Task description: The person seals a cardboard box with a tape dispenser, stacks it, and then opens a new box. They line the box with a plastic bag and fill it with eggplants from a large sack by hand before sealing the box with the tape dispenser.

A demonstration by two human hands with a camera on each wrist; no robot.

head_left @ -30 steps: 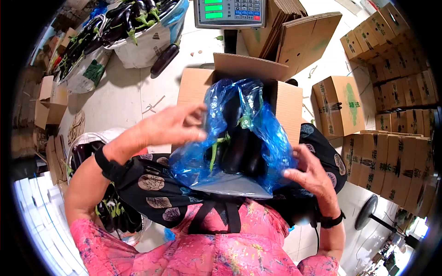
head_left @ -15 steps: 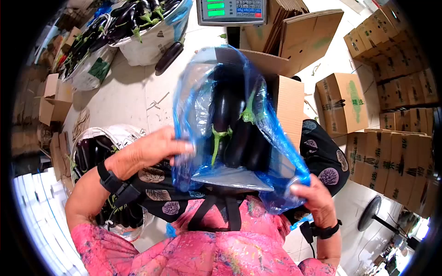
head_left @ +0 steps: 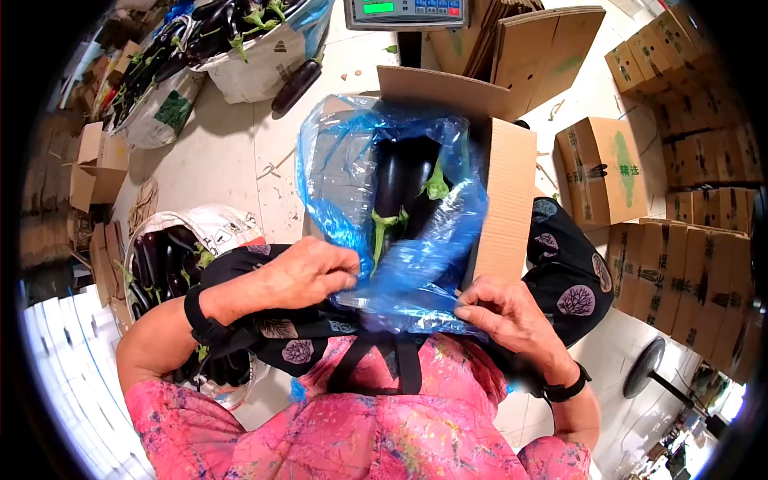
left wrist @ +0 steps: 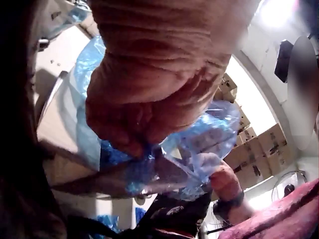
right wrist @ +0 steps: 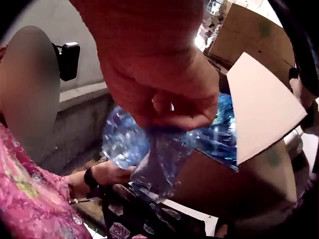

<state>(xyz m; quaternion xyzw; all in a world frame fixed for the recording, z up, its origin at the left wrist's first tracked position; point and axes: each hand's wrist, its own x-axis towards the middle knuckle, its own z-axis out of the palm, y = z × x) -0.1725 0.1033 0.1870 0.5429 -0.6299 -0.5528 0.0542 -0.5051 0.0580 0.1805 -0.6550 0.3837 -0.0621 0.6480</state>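
Observation:
Dark eggplants (head_left: 390, 180) with green stems lie in a blue plastic bag (head_left: 324, 192) that lines an open cardboard box (head_left: 510, 192) on the person's lap. The left hand (head_left: 308, 274) pinches the bag's near left edge; in the left wrist view the left hand (left wrist: 149, 74) has its fingertips closed on the film. At the near right, the right hand (head_left: 512, 316) pinches the bag's edge between thumb and fingers, and the right wrist view shows film bunched under the right hand (right wrist: 159, 74). Part of the bag covers the lower eggplants.
A scale (head_left: 406, 12) stands beyond the box beside folded cardboard (head_left: 544, 52). Eggplants fill sacks (head_left: 248, 76) at the upper left and a white basket (head_left: 212, 224) at the left. One eggplant (head_left: 298, 86) lies on the floor. Closed cartons (head_left: 680, 276) are stacked at the right.
Both hands have come closer together at the box's near side, the right moving inward with the film. The bag, spread wide half a second ago, now folds over the lower eggplants.

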